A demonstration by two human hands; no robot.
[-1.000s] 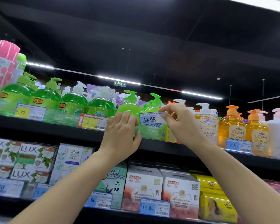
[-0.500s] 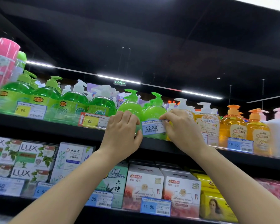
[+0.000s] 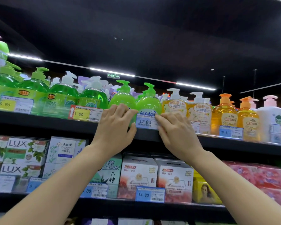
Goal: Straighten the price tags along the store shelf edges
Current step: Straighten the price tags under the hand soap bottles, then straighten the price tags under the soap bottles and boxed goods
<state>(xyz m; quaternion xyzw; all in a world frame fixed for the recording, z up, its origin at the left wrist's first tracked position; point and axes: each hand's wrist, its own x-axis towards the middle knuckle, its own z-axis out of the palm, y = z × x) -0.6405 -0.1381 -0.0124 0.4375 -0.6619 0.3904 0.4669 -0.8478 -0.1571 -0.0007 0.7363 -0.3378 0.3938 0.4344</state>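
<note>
Both hands raised to the upper shelf edge (image 3: 39, 122) of a store soap aisle — left hand (image 3: 115, 127) and right hand (image 3: 177, 130) flanking the price tag marked 12.80 (image 3: 145, 122). Left fingers (image 3: 120, 111) lightly curled and close together, draped over the shelf lip just left of the tag, thumb tucked below against the dark edge; whether anything is actually gripped cannot be told. Right fingertips (image 3: 159, 118) narrowed to a pinch on the tag's right margin, the tag itself upright between the two hands, touching the right fingers and just beside the left thumb. Directly behind the tag, above the fingertips, a green pump bottle (image 3: 148, 103). Left of the left fingers, a red-bordered tag marked 1.00 (image 3: 85, 113), tilted, and farther left a yellow-and-white tag marked 9.90 (image 3: 15, 104). Right of the right hand, yellow and orange pump bottles (image 3: 224, 114) with a blue tag marked 19.80 (image 3: 230, 132). Below the wrists, boxed soaps on the lower shelf — a blue tag marked 14.80 (image 3: 150, 194) between the forearms.
</note>
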